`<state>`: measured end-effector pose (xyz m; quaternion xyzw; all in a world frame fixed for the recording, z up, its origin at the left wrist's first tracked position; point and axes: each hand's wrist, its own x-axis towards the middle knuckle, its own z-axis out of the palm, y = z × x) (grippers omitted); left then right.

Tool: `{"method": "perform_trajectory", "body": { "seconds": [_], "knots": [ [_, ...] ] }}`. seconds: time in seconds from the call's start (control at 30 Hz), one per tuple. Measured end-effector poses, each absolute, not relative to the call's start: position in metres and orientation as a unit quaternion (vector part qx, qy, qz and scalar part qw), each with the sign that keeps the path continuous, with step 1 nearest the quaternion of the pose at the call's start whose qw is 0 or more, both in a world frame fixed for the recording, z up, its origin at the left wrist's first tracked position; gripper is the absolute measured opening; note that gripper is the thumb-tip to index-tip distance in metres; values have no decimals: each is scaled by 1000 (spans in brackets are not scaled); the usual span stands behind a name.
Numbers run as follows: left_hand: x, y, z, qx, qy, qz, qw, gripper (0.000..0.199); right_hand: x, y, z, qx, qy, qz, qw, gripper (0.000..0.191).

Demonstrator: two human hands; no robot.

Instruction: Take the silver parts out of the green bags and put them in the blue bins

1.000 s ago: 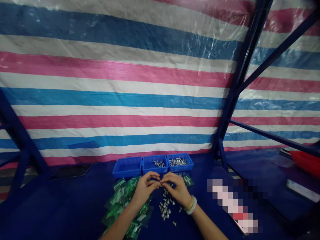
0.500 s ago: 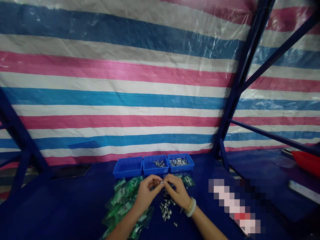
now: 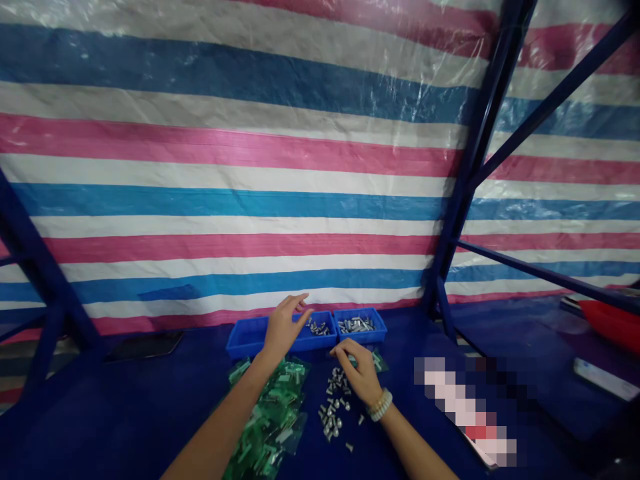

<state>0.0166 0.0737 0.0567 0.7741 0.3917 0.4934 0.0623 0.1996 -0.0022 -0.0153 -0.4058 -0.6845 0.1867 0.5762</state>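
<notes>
Desk [image 3: 125, 413]: lying blue beneath a striped tarp [image 3: 225, 167].
Left hand [image 3: 283, 327]: hovering over the middle bin [image 3: 313, 330], grip half-released; whether pinching anything, cannot tell.
Right hand [image 3: 357, 373]: grip pinching among loose screws [image 3: 335, 413]; taking one singly is seeming wisest.

Striped tarpaulin [image 3: 225, 167] fills the upper frame; dark blue frame post [image 3: 475, 153] at right; dark phone [image 3: 145, 345] at lower left; red object [image 3: 613, 323] at far right

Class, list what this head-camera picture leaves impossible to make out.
- Left bin: contents hidden by left hand.
- Left fingertips: any held part too small to see.
- Right hand covers some loose screws.
- Pixelated patch hides something on the table.
- Red object: cut off by right edge.
</notes>
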Motion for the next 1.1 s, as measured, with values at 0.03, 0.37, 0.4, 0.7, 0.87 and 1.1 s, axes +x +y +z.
{"method": "perform_trajectory", "body": {
  "seconds": [0.03,0.37,0.4,0.7,0.87,1.1],
  "knots": [
    [16,71,56,772,396,494,56,28,200,-2,-15,-407,-683,184,578,26],
    [5,8,6,931,291,108,193,15,199,-3,-18,-414,-684,168,577,25],
    [5,6,6,933,290,96,188,16,199,-3,-18,-413,-685,166,576,25],
    [9,7,-2,929,305,85,193,12,201,-1,-20,-417,-687,157,574,24],
    [7,14,-9,911,336,106,213,8,201,-1,-21,-418,-686,156,575,24],
    [7,19,-11,876,352,181,274,16,204,0,-21,-425,-681,156,576,25]
  ]
}}
